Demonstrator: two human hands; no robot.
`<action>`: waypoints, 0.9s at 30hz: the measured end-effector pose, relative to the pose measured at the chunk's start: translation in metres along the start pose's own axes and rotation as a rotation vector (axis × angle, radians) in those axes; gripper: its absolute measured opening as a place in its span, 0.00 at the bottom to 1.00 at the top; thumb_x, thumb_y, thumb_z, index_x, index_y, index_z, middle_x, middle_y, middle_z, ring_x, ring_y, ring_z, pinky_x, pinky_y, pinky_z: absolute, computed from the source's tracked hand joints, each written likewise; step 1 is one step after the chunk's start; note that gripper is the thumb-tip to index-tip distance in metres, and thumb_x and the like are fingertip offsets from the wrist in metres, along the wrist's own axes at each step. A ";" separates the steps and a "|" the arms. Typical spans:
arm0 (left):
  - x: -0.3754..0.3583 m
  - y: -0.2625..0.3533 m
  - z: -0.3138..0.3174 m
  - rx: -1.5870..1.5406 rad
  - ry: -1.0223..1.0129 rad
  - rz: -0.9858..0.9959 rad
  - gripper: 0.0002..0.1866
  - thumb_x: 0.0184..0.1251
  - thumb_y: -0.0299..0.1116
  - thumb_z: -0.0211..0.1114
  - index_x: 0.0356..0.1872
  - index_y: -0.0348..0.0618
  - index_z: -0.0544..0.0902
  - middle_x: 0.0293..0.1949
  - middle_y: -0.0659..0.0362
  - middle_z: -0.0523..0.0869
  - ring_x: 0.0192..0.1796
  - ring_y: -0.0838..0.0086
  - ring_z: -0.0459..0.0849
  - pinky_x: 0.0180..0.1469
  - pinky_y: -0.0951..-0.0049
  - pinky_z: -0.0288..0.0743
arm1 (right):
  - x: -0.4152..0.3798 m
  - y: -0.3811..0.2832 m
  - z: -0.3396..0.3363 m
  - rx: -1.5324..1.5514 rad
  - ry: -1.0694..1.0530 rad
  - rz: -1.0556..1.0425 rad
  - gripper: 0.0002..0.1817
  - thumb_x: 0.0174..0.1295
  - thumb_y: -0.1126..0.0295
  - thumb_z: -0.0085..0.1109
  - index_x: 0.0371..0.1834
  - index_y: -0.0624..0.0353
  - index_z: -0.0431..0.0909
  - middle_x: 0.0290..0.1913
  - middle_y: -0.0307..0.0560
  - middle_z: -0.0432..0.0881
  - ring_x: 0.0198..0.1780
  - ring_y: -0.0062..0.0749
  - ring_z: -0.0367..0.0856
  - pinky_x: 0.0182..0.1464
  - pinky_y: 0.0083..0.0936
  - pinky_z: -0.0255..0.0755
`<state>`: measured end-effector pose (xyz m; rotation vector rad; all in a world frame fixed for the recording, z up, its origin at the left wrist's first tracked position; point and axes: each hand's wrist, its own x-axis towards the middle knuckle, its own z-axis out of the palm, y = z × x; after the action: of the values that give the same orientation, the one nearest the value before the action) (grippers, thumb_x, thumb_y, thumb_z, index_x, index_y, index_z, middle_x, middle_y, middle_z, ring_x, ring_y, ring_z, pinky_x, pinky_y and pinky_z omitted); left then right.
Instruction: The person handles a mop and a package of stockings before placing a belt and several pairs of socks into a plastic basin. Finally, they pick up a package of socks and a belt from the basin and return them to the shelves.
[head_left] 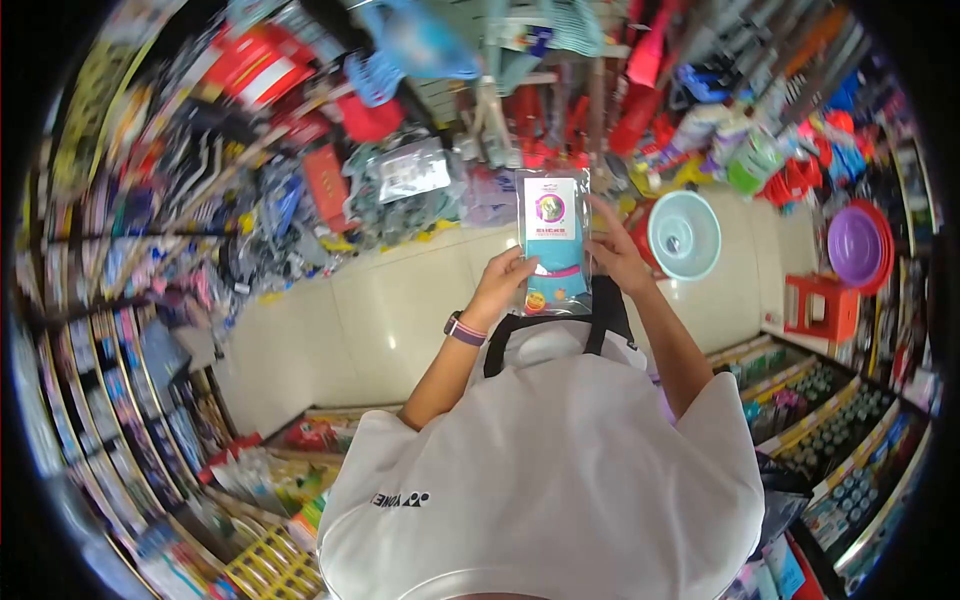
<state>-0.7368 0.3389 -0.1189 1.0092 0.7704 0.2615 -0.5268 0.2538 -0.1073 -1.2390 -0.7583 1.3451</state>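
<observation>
A clear plastic packet of socks (556, 251) is in front of my body, upright in the view. Teal fabric with a pink band shows through it, under a white card with a round picture. My left hand (502, 283) grips the packet's lower left edge, thumb on the front; a watch with a striped band is on that wrist. My right hand (624, 257) is at the right edge, thumb against the packet and index finger stretched up along its side. The fingers behind the packet are hidden.
A pale blue basin (684, 235) stands on the tiled floor (385, 310) right of my hands. Farther right are a purple basin (855, 246) and a red stool (822, 307). Packaged goods (415, 172) lie ahead, and stocked shelves (835, 415) line the sides.
</observation>
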 end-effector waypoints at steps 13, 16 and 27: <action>-0.186 0.011 -0.133 -0.504 0.930 0.776 0.11 0.62 0.29 0.58 0.45 0.39 0.75 0.36 0.62 0.81 0.37 0.82 0.78 0.39 0.79 0.73 | 0.033 0.032 0.254 0.149 -0.856 0.451 0.24 0.65 0.60 0.46 0.61 0.58 0.58 0.47 0.50 0.75 0.36 0.22 0.72 0.41 0.20 0.68; -0.222 0.013 -0.139 -0.603 1.137 0.865 0.12 0.59 0.23 0.59 0.44 0.34 0.73 0.37 0.59 0.80 0.36 0.81 0.77 0.37 0.80 0.72 | 0.036 0.041 0.315 0.123 -0.978 0.535 0.23 0.65 0.61 0.46 0.61 0.58 0.58 0.49 0.50 0.74 0.40 0.24 0.73 0.43 0.22 0.68; -0.275 -0.006 -0.244 -0.471 1.597 0.722 0.15 0.55 0.23 0.64 0.43 0.33 0.72 0.38 0.57 0.79 0.35 0.78 0.78 0.39 0.76 0.75 | 0.106 0.085 0.472 0.348 -1.071 0.770 0.13 0.66 0.63 0.44 0.51 0.53 0.64 0.48 0.55 0.76 0.43 0.34 0.75 0.47 0.30 0.67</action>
<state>-1.1011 0.3511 -0.0719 0.4105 1.5959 1.9223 -0.9816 0.4381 -0.0956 -0.4337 -0.6973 2.7205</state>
